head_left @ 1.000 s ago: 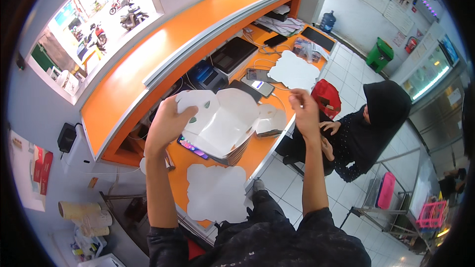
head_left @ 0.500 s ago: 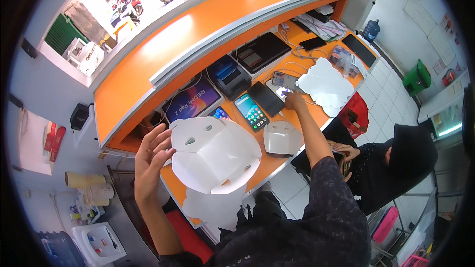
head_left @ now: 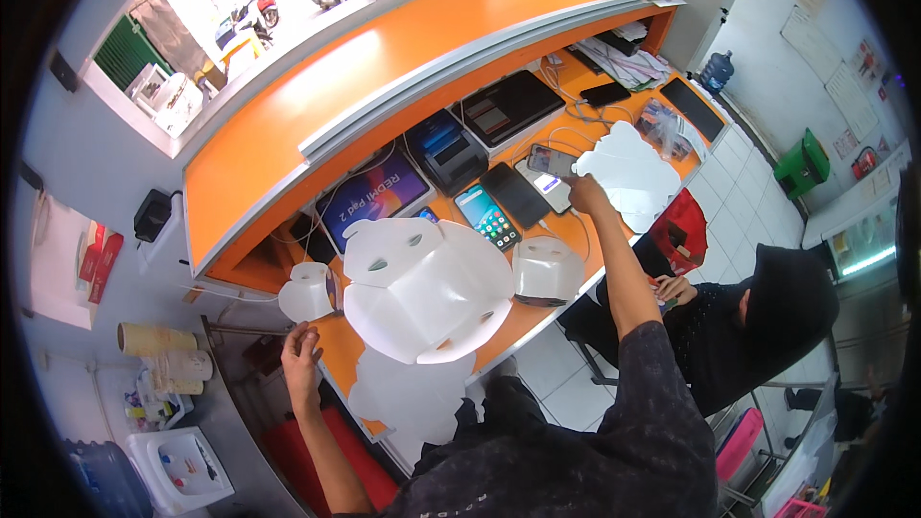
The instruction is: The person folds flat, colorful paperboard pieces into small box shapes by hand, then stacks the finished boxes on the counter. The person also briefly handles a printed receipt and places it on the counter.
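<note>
Holding right fingers (head_left: 578, 183) at white-screened phone (head_left: 545, 183), unable to tell if grasping; showing left fingers (head_left: 305, 333) released, with white carton (head_left: 432, 290) rightward.

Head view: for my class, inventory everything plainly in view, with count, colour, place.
Counter: one, orange, centre
Large open box: at least one, white, counter's near end
Small open boxes: two, white, flanking it
Flat cut-outs: at least two, white, on counter
Phones: at least five, dark and pale, mid-counter
Carton: one, blue-purple, behind large box
Bag: one, red, right
Bin: one, green, right
Co-worker: at least one, black clothes, right
Left fingers: one set, bare, beside counter's left end
Right fingers: one set, bare, at phones
</note>
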Tool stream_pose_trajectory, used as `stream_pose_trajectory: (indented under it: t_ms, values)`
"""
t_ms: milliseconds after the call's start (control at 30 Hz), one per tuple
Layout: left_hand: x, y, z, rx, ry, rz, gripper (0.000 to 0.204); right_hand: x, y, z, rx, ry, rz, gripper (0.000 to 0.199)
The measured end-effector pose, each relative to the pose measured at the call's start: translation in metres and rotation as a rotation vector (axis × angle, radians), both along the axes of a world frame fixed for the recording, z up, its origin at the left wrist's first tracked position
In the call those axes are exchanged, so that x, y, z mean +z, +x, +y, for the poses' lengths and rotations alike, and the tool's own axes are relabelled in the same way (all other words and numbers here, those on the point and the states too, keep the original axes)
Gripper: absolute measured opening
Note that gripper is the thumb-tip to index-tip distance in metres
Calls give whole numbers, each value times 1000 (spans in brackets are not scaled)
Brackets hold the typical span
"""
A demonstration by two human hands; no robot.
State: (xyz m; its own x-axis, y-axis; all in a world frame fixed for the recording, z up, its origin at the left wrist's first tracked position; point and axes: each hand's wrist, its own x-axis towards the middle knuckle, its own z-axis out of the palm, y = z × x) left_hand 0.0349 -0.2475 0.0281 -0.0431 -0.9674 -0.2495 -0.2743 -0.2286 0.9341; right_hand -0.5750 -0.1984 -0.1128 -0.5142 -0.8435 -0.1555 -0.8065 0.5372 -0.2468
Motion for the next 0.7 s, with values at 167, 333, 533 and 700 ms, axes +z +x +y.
stream_pose_trajectory:
  t_ms: [167,333,533,700]
  values:
    - [-15,18,15,-98,48,-26,46,-29,5,-20,80,168,33,57]
    - [-26,39,47,-35,148,-22,47,-29,18,-17,-87,59,-25,56]
    - [-37,57,62,54,158,12,53,46,52,22,-249,-303,-69,51]
    - [-47,55,47,120,75,28,52,125,122,75,-340,-799,-209,35]
